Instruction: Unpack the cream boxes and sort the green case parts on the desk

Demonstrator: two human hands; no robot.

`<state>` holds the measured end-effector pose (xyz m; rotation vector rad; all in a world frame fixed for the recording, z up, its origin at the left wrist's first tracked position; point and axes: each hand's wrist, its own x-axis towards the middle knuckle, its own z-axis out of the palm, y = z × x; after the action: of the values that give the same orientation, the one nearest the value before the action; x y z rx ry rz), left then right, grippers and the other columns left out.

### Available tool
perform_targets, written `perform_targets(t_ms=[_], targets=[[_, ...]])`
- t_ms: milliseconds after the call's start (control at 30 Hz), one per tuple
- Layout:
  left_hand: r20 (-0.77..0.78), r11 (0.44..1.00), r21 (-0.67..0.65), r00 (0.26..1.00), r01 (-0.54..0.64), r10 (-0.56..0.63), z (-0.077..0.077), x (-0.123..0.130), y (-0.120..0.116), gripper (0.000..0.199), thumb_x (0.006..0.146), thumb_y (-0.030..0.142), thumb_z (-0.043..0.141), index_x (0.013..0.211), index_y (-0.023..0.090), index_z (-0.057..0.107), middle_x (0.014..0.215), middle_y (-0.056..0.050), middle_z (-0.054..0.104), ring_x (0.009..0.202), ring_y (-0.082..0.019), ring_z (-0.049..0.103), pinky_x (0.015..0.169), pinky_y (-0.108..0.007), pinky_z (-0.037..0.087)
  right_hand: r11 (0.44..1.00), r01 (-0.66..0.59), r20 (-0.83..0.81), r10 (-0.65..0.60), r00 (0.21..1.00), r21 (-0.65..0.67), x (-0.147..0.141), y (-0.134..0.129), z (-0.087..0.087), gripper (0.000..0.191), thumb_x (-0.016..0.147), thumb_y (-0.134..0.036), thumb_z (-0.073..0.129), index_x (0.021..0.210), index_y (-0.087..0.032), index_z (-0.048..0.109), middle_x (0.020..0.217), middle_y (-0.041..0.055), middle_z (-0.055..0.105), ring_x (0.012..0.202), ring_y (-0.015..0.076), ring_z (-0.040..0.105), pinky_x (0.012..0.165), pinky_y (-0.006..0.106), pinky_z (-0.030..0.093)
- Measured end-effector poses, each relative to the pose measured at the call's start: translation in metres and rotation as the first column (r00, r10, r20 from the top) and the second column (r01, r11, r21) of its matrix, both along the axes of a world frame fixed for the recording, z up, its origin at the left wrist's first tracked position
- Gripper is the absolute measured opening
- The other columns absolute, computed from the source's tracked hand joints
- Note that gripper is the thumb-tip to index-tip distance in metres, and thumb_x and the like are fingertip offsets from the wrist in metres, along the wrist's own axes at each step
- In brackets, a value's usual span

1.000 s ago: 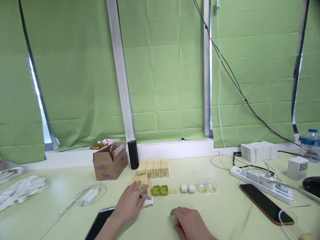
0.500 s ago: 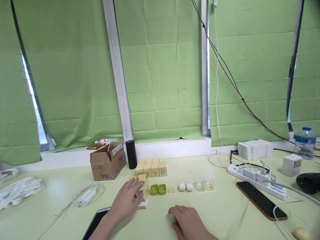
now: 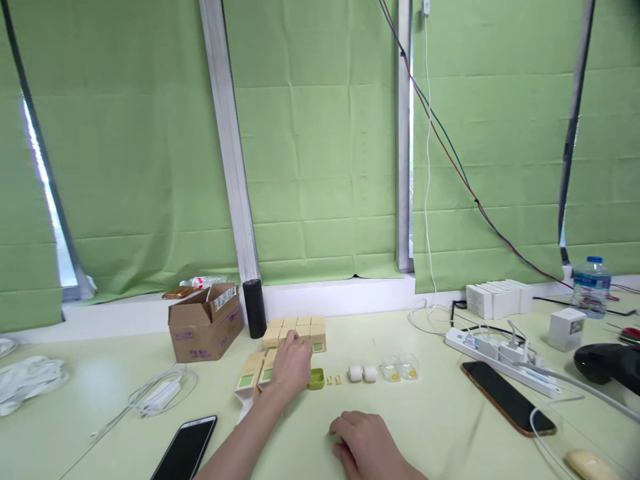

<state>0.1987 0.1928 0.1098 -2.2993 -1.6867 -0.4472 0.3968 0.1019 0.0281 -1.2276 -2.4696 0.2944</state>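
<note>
My left hand (image 3: 294, 360) reaches over the front of a row of small tan boxes (image 3: 319, 333), fingers bent down at the middle ones; its fingertips are partly hidden. Left of that wrist stand two more tan boxes (image 3: 250, 368) with green labels, pulled toward me, one with a white part hanging below. A green square tray (image 3: 316, 379) shows just right of the hand. Loosely curled on the table, my right hand (image 3: 369, 440) has its thumb apart and nothing in it. Beyond it lie small yellow pieces (image 3: 333, 380), two white rolls (image 3: 362, 373) and clear cups (image 3: 400, 367).
An opened cardboard box (image 3: 203, 330) and a black cylinder (image 3: 255, 308) stand at the back left. One phone (image 3: 185, 447) lies left of my arm, another phone (image 3: 505, 397) at right by a power strip (image 3: 500, 360). A white charger (image 3: 163, 395) with its cable lies at left.
My left hand has moved forward and right, off the nearer tan boxes to the row behind, uncovering those two boxes and covering one green tray. My right hand stays in place; the view shifts slightly.
</note>
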Motion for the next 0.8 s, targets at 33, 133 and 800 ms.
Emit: perform_targets(t_ms=[33, 133, 800], targets=[[-0.002, 1.000, 0.002, 1.000, -0.025, 0.025, -0.002, 0.000, 0.006, 0.031, 0.089, 0.013, 0.053, 0.112, 0.018, 0.073, 0.104, -0.015, 0.074, 0.119, -0.035, 0.052, 0.098, -0.045, 0.042, 1.000, -0.002, -0.005, 0.002, 1.000, 0.006, 0.000, 0.000, 0.000, 0.031, 0.084, -0.018, 0.061, 0.114, -0.024, 0.069, 0.112, 0.0053, 0.078, 0.101, 0.0263, 0.073, 0.080, 0.032, 0.049], [-0.013, 0.997, 0.004, 0.997, -0.081, 0.081, -0.009, -0.001, 0.021, 0.051, 0.085, 0.013, 0.056, 0.135, 0.014, 0.063, 0.128, -0.021, 0.067, 0.132, -0.040, 0.044, 0.107, -0.054, 0.035, 1.000, -0.003, -0.019, 0.004, 1.000, 0.030, 0.000, -0.003, 0.001, 0.030, 0.083, -0.018, 0.061, 0.112, -0.024, 0.069, 0.110, 0.0049, 0.078, 0.099, 0.0263, 0.073, 0.079, 0.032, 0.049], [-0.077, 1.000, -0.006, 0.997, -0.007, 0.007, -0.016, 0.022, 0.060, 0.041, 0.097, 0.037, 0.068, 0.134, 0.019, 0.061, 0.145, -0.011, 0.059, 0.132, -0.032, 0.057, 0.110, -0.059, 0.046, 0.997, -0.009, 0.029, 0.006, 1.000, 0.078, -0.003, 0.000, 0.002, 0.026, 0.082, -0.020, 0.063, 0.107, -0.022, 0.068, 0.105, 0.0060, 0.079, 0.094, 0.0280, 0.075, 0.073, 0.033, 0.050]])
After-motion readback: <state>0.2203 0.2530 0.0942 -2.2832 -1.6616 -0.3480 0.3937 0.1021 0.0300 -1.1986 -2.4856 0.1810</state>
